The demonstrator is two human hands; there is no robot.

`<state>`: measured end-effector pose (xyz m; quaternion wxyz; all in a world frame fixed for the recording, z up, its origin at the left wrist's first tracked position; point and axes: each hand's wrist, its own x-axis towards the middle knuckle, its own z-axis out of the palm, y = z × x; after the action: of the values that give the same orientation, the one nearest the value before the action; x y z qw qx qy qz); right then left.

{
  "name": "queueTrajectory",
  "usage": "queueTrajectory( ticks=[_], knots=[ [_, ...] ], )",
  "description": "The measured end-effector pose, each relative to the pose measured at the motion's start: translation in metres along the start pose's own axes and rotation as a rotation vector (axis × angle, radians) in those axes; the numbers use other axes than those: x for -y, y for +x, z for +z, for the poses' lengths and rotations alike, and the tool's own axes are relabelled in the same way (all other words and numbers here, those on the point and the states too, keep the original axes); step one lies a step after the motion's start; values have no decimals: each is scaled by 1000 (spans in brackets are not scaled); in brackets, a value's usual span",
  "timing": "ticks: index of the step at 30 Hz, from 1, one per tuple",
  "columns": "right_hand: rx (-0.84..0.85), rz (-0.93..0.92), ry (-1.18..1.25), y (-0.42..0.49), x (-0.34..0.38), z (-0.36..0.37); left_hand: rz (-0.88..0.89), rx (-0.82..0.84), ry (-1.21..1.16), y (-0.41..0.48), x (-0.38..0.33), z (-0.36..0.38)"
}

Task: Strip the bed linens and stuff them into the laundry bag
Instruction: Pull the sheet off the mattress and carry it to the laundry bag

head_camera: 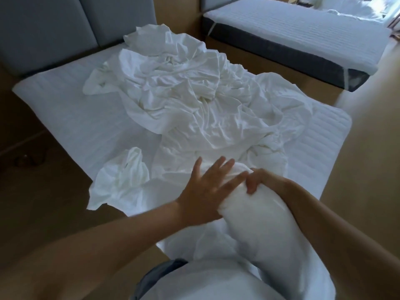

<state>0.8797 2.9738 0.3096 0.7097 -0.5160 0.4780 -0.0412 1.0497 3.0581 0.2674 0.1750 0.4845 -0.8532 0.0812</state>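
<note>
A big crumpled heap of white sheets point(194, 89) lies across the bare striped mattress point(71, 109). A smaller loose white piece point(123, 182) hangs over the near left edge. At the foot of the bed I hold a rolled white bundle of linen point(255, 213). My right hand point(259, 180) is clenched on its top end. My left hand point(207, 189) lies flat against the bundle's left side with its fingers spread. More white fabric point(227, 284) bulges below the bundle, with a grey rim point(160, 269) at its left; I cannot tell whether that is the laundry bag.
A grey padded headboard point(65, 29) stands behind the bed. A second bed point(303, 37) with a stripped mattress and crumpled white linen stands at the upper right. Brown floor runs along both sides, with a dark small object point(30, 159) on the left.
</note>
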Motion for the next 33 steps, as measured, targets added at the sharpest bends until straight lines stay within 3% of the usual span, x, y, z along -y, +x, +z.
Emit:
queueTrajectory(
  ticks=[1, 2, 3, 5, 7, 9, 10, 12, 13, 15, 17, 18, 20, 22, 24, 26, 28, 29, 31, 33],
  knots=[
    [15, 9, 93, -3, -1, 1, 102, -136, -81, 8, 7, 4],
    [34, 30, 186, -8, -2, 3, 164, -167, -204, 17, 13, 4],
    [62, 62, 247, -11, -5, 2, 197, -137, -301, 24, 17, 5],
    [41, 160, 148, -13, -10, -2, 174, 41, -363, 35, 22, 3],
    [-127, 174, -166, -20, -11, -3, 31, 307, -277, 44, 24, 0],
    [-333, -22, -447, -22, -12, 4, -156, 546, -167, 55, 29, -3],
    [-347, -104, -614, -26, -11, 13, -248, 629, -174, 62, 33, -5],
    [-362, -192, -1013, -28, -24, 36, -396, 713, -335, 75, 41, -13],
    [-443, -248, -1088, -24, -32, 41, -429, 760, -437, 80, 46, -17],
    [-604, -371, -899, -12, -38, 38, -477, 902, -610, 87, 55, -32],
    [-613, -336, -597, -3, -31, 28, -545, 1021, -663, 91, 61, -42],
    [-542, -264, -474, 2, -27, 23, -583, 1011, -668, 91, 60, -44],
    [-403, -165, -262, 7, -22, 15, -571, 834, -474, 86, 50, -43],
    [-308, -59, -107, 4, -19, 7, -419, 632, -91, 67, 32, -40],
    [-233, 71, 31, 5, -20, -5, -226, 628, 35, 36, 15, -30],
    [-128, 159, 112, 4, -20, -10, -81, 503, -28, 12, 8, -12],
    [-53, 210, 165, 2, -21, -11, 44, 146, -132, 5, 14, 10],
    [-22, 232, 198, -2, -19, -11, 41, 49, -246, 9, 18, 17],
    [-32, 275, 190, -7, -18, -13, 14, 103, -445, 21, 20, 15],
    [-122, 325, 0, -15, -13, -11, -36, 273, -420, 34, 23, 11]
  ],
)
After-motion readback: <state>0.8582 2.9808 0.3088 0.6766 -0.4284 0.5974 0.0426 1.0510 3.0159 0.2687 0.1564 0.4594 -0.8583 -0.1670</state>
